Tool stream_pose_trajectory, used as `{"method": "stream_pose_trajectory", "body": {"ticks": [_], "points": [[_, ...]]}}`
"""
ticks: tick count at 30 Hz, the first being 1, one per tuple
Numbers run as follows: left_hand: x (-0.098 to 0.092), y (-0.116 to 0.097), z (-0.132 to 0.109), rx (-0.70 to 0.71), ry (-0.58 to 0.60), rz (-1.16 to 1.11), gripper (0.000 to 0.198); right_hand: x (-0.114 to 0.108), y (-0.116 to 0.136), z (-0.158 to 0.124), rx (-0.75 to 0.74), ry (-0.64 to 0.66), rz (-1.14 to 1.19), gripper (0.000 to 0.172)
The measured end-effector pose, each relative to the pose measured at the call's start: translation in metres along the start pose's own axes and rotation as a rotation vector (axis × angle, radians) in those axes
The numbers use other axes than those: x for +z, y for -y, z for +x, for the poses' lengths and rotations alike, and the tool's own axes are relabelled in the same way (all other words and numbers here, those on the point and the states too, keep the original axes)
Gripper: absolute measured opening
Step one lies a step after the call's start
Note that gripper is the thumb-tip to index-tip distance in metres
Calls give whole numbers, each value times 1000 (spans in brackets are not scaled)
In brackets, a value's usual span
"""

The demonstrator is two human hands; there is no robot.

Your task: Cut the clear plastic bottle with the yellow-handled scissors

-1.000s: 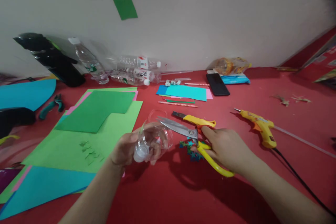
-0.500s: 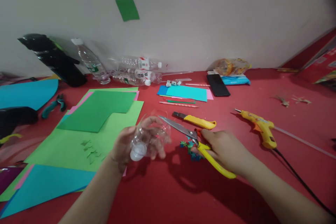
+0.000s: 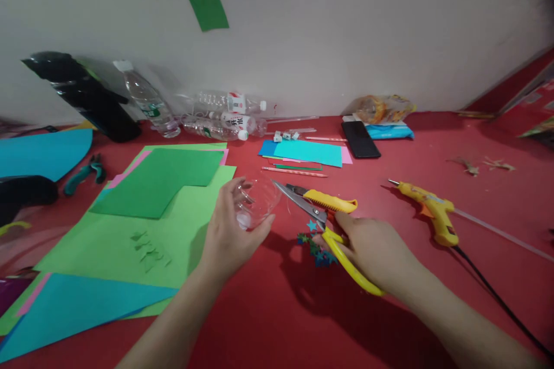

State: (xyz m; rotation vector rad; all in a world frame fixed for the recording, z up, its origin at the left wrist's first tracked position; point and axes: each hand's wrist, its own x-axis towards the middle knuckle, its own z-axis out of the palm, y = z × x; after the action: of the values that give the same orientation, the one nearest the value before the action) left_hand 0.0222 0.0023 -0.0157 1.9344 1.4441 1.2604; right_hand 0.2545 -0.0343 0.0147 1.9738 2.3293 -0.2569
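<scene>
My left hand is curled around a clear plastic bottle top, its white cap low near the palm and its wide cut rim facing up and away. In my right hand is a pair of scissors with yellow handles; the blades look closed, and their tip reaches close to the bottle top's rim. Whether the tip touches the rim I cannot tell. Below the scissors lies a small heap of blue and green paper stars. A yellow utility knife rests just behind the blades.
On the left lie green paper sheets, blue paper and pliers. Plastic bottles and a black flask line the wall. A phone and a corded yellow glue gun are to the right.
My left hand has turned the bottle top, so the cap has swung up and away from me and the back of the hand now shows. The scissors have barely moved.
</scene>
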Motion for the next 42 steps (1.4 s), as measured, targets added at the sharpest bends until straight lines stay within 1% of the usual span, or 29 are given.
{"method": "stream_pose_trajectory", "body": {"ticks": [4, 9, 16, 18, 22, 24, 27, 30, 35, 42], "points": [[-3, -1, 0, 27, 40, -4, 66, -1, 0, 1, 0, 4, -42, 47], [-3, -3, -2, 33, 30, -57, 66, 0, -2, 2, -28, -8, -109, 46], [-5, -4, -1, 28, 31, -68, 65, 6, -2, 1, -54, -61, -101, 51], [-6, -5, -1, 24, 35, -69, 65, 6, -1, 1, -33, -40, -92, 49], [-8, -6, 1, 3, 41, -71, 63, 1, 0, 1, -12, 13, -97, 39], [-8, -6, 2, -1, 45, -77, 64, -1, -1, 2, -17, 18, -105, 38], [-8, -5, 1, 0, 68, -96, 65, 0, -3, 2, -17, -17, -122, 46], [-8, -6, 0, 11, 118, -99, 63, 2, -7, 3, -40, -75, -121, 52], [-12, -8, 0, 32, 170, -166, 63, 4, -12, 4, -83, -119, -134, 51], [-14, -6, 1, -9, 217, -291, 64, 10, -17, 4, -118, -181, -176, 42]]}}
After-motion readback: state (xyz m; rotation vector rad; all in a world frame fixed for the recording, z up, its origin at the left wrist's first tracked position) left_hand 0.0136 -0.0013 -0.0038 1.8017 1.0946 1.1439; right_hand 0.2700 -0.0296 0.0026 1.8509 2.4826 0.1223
